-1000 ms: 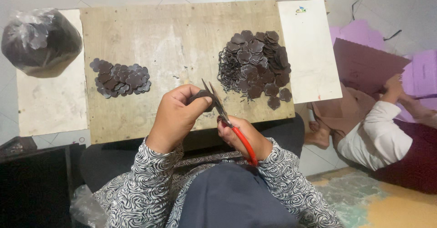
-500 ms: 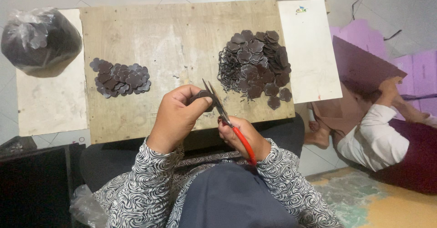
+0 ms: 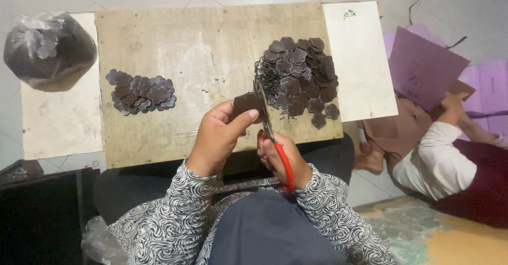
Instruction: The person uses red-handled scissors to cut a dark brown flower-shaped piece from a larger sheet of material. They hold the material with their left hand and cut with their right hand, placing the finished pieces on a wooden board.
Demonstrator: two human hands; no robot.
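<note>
— What are we holding right now?

— Our left hand (image 3: 219, 132) pinches a dark brown flower-shaped piece (image 3: 247, 104) between thumb and fingers (image 3: 248, 118), just below the middle of the frame. The fingers are clamped on its lower edge. Our right hand (image 3: 280, 156) is closed around the red handles of the scissors (image 3: 270, 132), and the blades point up beside the piece, touching its right edge.

— How much have we got done, do we think?

— We judge we are somewhere in the middle. The small pile of flower shapes (image 3: 140, 93) at the left of the wooden tabletop (image 3: 211, 48) looks neat and flat, so those seem finished. The big pile of flower shapes (image 3: 299, 74) at the right is heaped up, with thin curly scraps hanging around its left side. That pile looks bigger, so we think plenty is left. The plastic bag of dark pieces (image 3: 47, 48) at the upper left is full and round too.

— What do the pieces feel like?

— We think they are thin, flat and a bit soft, like foam sheet or felt. Each has bumpy round petals. The tabletop is rough, pale, scratched wood, with white boards at both ends.

— Who is that at the right?

— Another person (image 3: 439, 159) in a white sleeve sits on the floor by purple sheets (image 3: 423, 66).
</note>
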